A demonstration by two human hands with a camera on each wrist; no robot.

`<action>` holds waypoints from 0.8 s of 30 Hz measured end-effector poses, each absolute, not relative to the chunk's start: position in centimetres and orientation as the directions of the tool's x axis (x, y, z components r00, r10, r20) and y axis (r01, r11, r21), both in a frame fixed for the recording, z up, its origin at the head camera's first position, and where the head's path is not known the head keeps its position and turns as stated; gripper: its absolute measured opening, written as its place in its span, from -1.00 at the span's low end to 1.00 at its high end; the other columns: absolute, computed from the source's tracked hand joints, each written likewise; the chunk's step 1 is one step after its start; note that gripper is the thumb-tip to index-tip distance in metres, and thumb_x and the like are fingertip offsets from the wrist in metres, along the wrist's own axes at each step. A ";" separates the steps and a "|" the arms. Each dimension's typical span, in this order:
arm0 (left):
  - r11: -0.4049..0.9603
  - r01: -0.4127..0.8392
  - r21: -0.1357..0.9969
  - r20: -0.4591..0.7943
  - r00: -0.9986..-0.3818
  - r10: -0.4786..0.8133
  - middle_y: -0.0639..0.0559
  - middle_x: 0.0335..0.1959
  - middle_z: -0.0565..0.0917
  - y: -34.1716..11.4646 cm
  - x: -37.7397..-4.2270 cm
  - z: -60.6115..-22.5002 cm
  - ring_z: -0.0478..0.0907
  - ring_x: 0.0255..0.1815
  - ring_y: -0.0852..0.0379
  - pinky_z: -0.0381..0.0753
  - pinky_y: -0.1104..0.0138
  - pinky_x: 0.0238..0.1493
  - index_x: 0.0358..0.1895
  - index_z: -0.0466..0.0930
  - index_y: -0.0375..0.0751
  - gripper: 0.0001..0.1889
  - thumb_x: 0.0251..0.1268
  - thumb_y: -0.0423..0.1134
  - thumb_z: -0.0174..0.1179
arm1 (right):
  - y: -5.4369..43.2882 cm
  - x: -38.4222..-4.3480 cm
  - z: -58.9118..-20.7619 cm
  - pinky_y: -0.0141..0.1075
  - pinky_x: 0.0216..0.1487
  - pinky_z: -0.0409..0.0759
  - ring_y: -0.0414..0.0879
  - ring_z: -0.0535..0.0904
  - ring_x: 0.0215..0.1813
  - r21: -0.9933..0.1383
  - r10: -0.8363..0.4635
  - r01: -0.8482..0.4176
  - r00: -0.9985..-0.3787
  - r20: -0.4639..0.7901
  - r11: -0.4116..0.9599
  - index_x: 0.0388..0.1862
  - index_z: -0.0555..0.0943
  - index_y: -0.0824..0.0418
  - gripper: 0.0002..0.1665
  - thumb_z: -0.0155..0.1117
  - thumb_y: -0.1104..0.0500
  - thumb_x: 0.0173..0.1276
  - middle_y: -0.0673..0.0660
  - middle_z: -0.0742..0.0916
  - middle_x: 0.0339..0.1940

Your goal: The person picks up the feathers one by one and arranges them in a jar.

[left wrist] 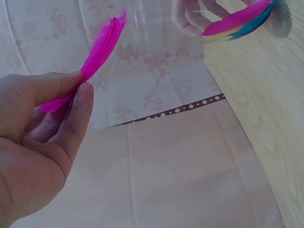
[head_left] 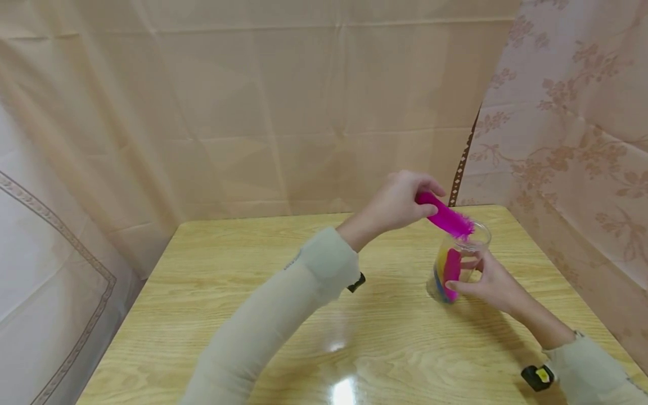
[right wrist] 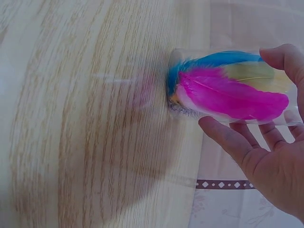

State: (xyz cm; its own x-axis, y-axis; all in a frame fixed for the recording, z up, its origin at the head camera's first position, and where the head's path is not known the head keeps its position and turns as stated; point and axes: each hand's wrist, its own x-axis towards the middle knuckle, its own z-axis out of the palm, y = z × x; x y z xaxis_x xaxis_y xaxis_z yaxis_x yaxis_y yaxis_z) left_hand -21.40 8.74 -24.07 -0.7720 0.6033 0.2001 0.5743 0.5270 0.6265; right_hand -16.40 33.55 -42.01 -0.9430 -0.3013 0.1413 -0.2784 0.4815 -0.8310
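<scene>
A magenta feather (head_left: 446,217) is pinched between the thumb and fingers of my left hand (head_left: 400,203). Its fluffy end points down at the mouth of a clear jar (head_left: 482,233), as the head view shows. My right hand (head_left: 493,281) grips the side of that jar, which stands upright on the table. Through its wall in the right wrist view I see another magenta feather (right wrist: 232,97), a blue feather (right wrist: 223,58) and a yellowish feather (right wrist: 254,73). A small greyish fluffy bit (right wrist: 185,110) lies at the jar's bottom.
The jar stands on the right part of a wood-grain table (head_left: 228,270). A beige cloth (head_left: 304,112) hangs behind it, and a flowered cloth (head_left: 582,140) hangs along the right side. Dark wrist devices show under both sleeves.
</scene>
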 end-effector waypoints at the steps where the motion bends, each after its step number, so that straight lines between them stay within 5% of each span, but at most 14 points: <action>1: 0.538 0.579 0.612 0.192 -0.769 0.609 0.05 -0.10 0.76 9.1 -21.4 -24.0 0.63 -0.22 0.32 0.56 0.62 -0.21 0.06 0.71 -0.22 -0.74 0.33 -0.36 0.36 | 33.6 -16.4 -42.0 0.24 -0.08 0.63 0.47 0.51 0.15 -0.832 -0.299 -0.274 -0.944 0.137 0.483 0.51 0.07 0.21 0.06 0.56 0.22 0.23 0.43 0.46 0.26; 5: 0.587 0.592 0.552 0.151 -0.763 0.628 0.10 -0.06 0.73 10.3 -21.4 -23.9 0.62 -0.15 0.31 0.55 0.64 -0.21 0.10 0.71 -0.16 -0.72 0.35 -0.34 0.35 | 33.6 -16.4 -41.9 0.23 -0.07 0.63 0.45 0.52 0.15 -0.833 -0.294 -0.265 -0.947 0.130 0.486 0.53 0.06 0.20 0.07 0.56 0.20 0.24 0.41 0.46 0.27; 13: 0.615 0.598 0.515 0.096 -0.753 0.651 0.16 -0.01 0.70 12.3 -21.5 -24.0 0.60 -0.08 0.32 0.54 0.66 -0.17 0.12 0.71 -0.07 -0.71 0.38 -0.31 0.33 | 33.9 -16.3 -41.9 -0.26 -0.16 0.68 0.41 0.56 0.13 -0.826 -0.284 -0.260 -0.950 0.127 0.500 0.47 0.14 0.26 0.01 0.58 0.21 0.22 0.40 0.49 0.28; 22: 0.637 0.617 0.462 0.016 -0.724 0.690 0.13 0.03 0.71 13.4 -21.9 -24.1 0.63 -0.13 0.33 0.53 0.64 -0.17 0.28 0.63 -0.06 -0.59 0.42 -0.38 0.24 | 34.0 -16.6 -41.7 0.30 0.04 0.52 0.38 0.55 0.15 -0.822 -0.299 -0.280 -0.944 0.142 0.496 0.59 0.01 0.19 0.17 0.59 0.20 0.21 0.35 0.53 0.26; 24: 0.647 0.616 0.449 0.001 -0.725 0.689 0.13 0.01 0.72 13.7 -21.8 -24.3 0.63 -0.13 0.33 0.53 0.64 -0.18 0.30 0.61 -0.05 -0.57 0.41 -0.41 0.24 | 34.0 -16.6 -41.6 0.27 0.08 0.50 0.35 0.55 0.16 -0.817 -0.302 -0.280 -0.943 0.137 0.504 0.59 0.01 0.19 0.16 0.58 0.19 0.22 0.33 0.52 0.26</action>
State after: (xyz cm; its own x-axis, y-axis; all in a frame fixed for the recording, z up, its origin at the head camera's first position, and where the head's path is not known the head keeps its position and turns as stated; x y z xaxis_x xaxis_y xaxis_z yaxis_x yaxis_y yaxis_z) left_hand -21.83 13.70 -24.30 -0.7246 0.6891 0.0009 0.6161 0.6473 0.4489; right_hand -16.65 34.04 -41.60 -0.9434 -0.3017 0.1375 -0.2803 0.5041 -0.8169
